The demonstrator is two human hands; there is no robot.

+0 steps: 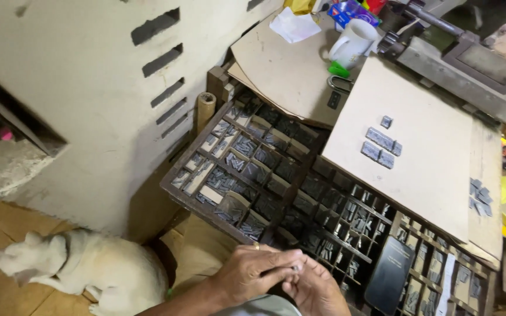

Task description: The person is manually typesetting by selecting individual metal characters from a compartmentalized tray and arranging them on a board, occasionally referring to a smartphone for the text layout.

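Both my hands meet at the bottom of the head view, over the near edge of a dark wooden type case (190, 202). My left hand (253, 270), with a ring on one finger, pinches a small grey metal piece (294, 268) between thumb and fingertips. My right hand (316, 289) lies just under it, palm up, fingers curled and touching the same piece. The case has many small compartments filled with grey metal type (236, 162).
A pale board (428, 175) lies over the case's right part with several grey type blocks (380, 146). A black phone (389, 274) rests on the case. A white mug (352, 42) stands at the back. A white cat (83, 266) lies on the floor at left.
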